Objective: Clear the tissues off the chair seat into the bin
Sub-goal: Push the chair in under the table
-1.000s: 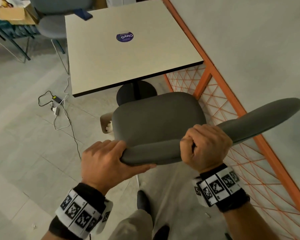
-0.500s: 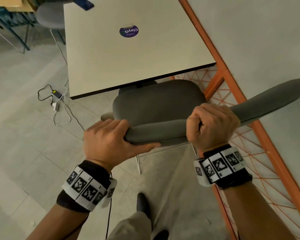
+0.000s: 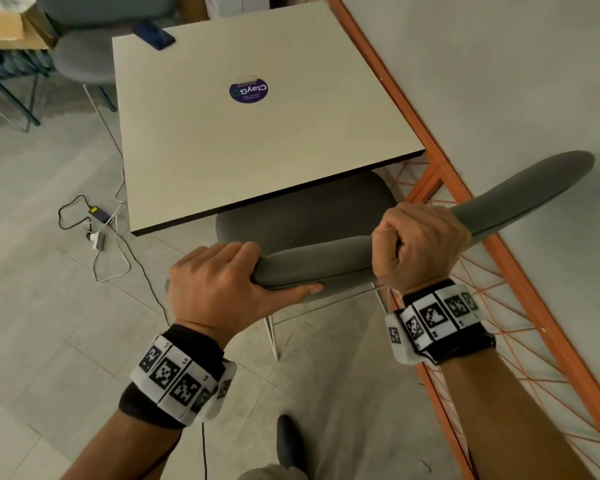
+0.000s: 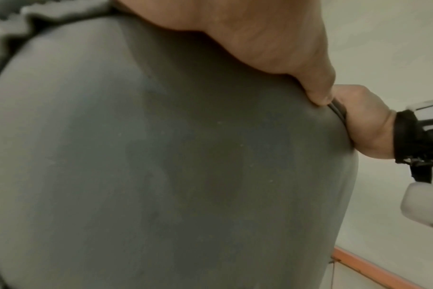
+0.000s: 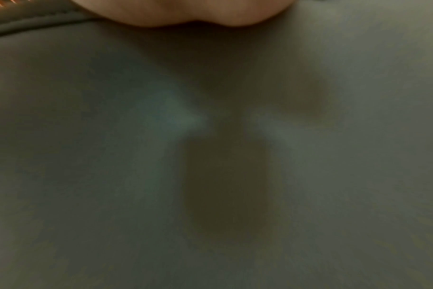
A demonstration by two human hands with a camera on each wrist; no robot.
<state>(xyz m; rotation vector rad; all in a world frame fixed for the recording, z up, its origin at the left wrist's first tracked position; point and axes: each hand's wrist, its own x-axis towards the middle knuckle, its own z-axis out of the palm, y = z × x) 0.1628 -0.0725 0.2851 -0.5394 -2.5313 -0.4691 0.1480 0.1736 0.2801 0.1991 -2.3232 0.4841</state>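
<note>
A grey padded chair stands in front of me, its seat (image 3: pixel 309 209) partly under the table and bare where it shows. No tissue is visible in the head view. My left hand (image 3: pixel 229 285) grips the left end of the curved backrest (image 3: pixel 326 265), fingers over the top and thumb along the near face. My right hand (image 3: pixel 416 244) is fisted round the backrest further right. In the left wrist view the backrest (image 4: pixel 161 156) fills the frame, with my right hand (image 4: pixel 366 121) at its edge. In the right wrist view only the blurred grey backrest (image 5: pixel 210 156) shows.
A beige square table (image 3: pixel 257 133) with a round blue sticker (image 3: pixel 249 91) overhangs the seat. An orange frame with netting (image 3: pixel 499 271) runs along the wall on the right. Cables and a charger (image 3: pixel 97 216) lie on the floor at left. Another grey chair (image 3: pixel 84 57) stands beyond.
The chair has slid forward, so the table edge now covers the front of its seat. The small bin seen left of the seat a second ago is hidden. Both hands keep their grip.
</note>
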